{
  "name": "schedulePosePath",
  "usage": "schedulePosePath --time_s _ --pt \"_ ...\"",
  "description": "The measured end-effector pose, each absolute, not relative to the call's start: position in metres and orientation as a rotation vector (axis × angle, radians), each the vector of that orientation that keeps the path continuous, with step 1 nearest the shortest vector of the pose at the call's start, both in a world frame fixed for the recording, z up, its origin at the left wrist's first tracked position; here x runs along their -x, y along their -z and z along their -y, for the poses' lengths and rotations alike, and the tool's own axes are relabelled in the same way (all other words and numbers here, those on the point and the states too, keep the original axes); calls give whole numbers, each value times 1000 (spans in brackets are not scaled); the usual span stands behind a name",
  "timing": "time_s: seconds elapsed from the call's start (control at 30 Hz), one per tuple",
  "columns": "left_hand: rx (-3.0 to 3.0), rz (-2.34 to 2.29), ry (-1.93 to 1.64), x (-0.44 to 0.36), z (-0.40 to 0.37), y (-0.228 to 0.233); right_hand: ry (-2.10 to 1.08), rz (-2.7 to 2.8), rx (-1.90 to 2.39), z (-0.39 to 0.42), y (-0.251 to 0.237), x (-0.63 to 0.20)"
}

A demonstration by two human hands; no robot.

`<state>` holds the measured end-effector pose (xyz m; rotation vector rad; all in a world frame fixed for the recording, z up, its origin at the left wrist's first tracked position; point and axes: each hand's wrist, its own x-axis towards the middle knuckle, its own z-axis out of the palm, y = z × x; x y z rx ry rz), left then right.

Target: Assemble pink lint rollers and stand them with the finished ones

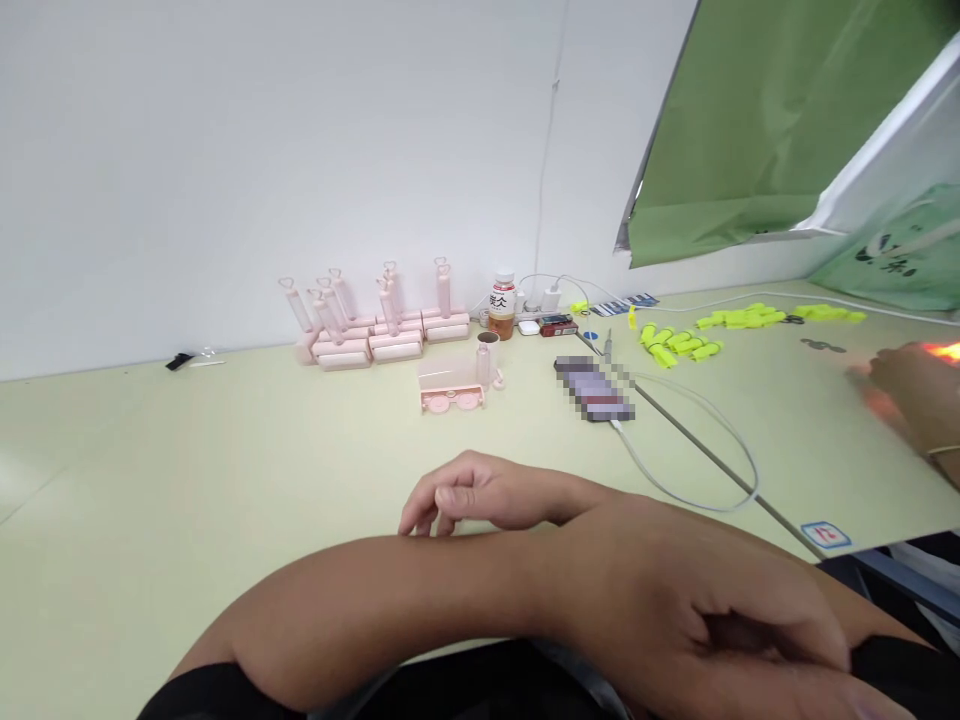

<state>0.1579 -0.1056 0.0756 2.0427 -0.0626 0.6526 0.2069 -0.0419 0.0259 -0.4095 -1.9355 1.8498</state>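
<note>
My forearms cross low over the pale table (187, 480). At the bottom right, my left hand (750, 600) lies in front of my right forearm near the elbow. Its thumb and forefinger are bent and apart, with nothing seen between them; the other fingers are hidden. My right hand (476, 490) rests past my left forearm, fingers loosely bent and holding nothing. Beyond it lies an open pink case (452, 398) with two round recesses and a clear lid. Beside that case stand a small pink tube (483, 365) and a cup (488, 345).
Several pink cases (397, 345) with upright heart-topped sticks line the wall near a drink bottle (501, 305). A phone (594, 388) trails a white cable (697, 505). Yellow-green strips (679, 342) lie to the right. Another person's blurred hand (911, 385) is at the right edge.
</note>
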Motion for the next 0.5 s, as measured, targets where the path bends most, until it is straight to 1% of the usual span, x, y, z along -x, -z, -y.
schedulePosePath --time_s 0.1,0.27,0.5 --pt "-1900 258 -382 -159 103 -76 -1815 1988 362 43 -29 -213" --pt "-1808 95 -319 -156 94 -58 -1848 1904 339 36 -32 -226" --pt "-1725 50 -311 -161 105 -69 -1791 2007 331 44 -28 -214"
